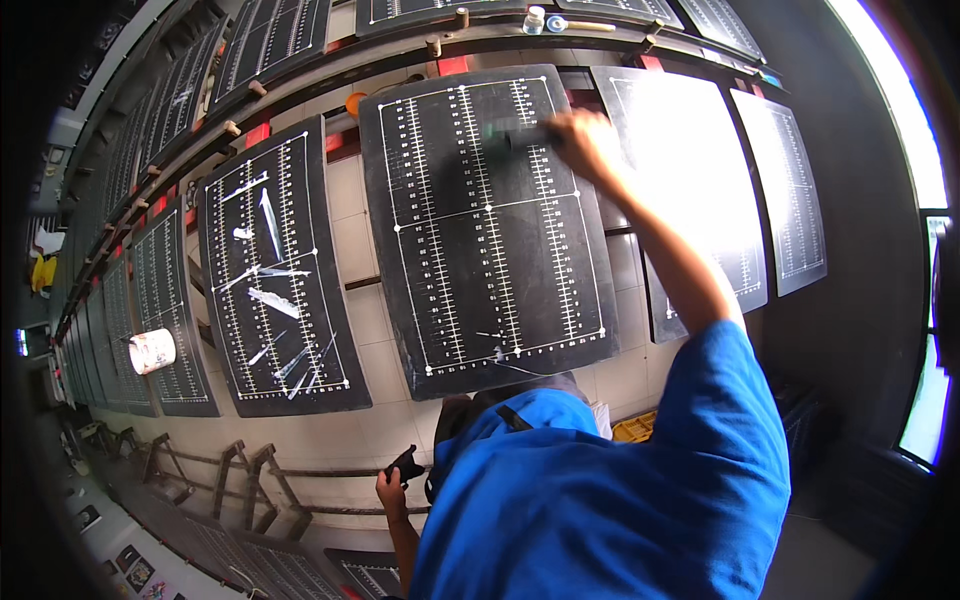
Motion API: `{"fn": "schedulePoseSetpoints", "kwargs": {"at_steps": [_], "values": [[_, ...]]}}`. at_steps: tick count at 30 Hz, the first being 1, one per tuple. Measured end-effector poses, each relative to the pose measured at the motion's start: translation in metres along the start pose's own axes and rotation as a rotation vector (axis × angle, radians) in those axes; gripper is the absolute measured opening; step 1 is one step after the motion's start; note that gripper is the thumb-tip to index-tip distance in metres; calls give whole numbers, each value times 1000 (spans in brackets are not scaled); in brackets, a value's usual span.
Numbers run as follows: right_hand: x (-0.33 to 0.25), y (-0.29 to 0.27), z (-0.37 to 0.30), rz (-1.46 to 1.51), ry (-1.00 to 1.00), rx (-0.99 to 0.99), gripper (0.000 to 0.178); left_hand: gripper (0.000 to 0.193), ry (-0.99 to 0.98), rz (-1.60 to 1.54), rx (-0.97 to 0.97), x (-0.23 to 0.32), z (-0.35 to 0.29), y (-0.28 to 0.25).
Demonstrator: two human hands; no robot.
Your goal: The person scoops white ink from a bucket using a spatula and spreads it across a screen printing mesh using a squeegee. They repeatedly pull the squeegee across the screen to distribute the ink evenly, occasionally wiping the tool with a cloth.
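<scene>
My right hand (583, 140) reaches out over the far right part of a large black board (450, 290) printed with white scales and lines. It is closed around a dark tool (515, 141), smeared by motion, whose kind I cannot make out. Whether the tool touches the board does not show clearly. Low at my left side, away from the boards, my left hand (390, 490) is closed on a small black object (406, 464) of unclear kind.
To the left, a similar board (270, 355) carries crumpled clear strips (272, 301). A white bucket (152, 352) stands on another board farther left. Glare covers the right-hand board (690, 170). A jar (534, 20) and a wooden-handled tool (585, 26) lie at the back.
</scene>
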State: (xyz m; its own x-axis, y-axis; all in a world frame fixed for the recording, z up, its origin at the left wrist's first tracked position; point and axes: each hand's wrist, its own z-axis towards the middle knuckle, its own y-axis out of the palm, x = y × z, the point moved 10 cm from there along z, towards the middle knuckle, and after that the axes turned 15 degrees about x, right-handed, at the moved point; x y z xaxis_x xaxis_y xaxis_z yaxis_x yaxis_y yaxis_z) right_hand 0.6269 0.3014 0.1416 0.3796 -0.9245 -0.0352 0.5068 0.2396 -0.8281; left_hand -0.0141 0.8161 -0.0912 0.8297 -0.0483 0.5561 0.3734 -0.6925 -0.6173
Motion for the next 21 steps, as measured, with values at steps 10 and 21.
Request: {"fn": "schedulePoseSetpoints", "kwargs": {"at_steps": [10,21], "values": [[10,37,13,46,17,12,31,20,-144,51,46,-48,-18,-59],[-101,-137,-225,-38,362,-148,51,19,86,26,-157,37,85,-24]]}}
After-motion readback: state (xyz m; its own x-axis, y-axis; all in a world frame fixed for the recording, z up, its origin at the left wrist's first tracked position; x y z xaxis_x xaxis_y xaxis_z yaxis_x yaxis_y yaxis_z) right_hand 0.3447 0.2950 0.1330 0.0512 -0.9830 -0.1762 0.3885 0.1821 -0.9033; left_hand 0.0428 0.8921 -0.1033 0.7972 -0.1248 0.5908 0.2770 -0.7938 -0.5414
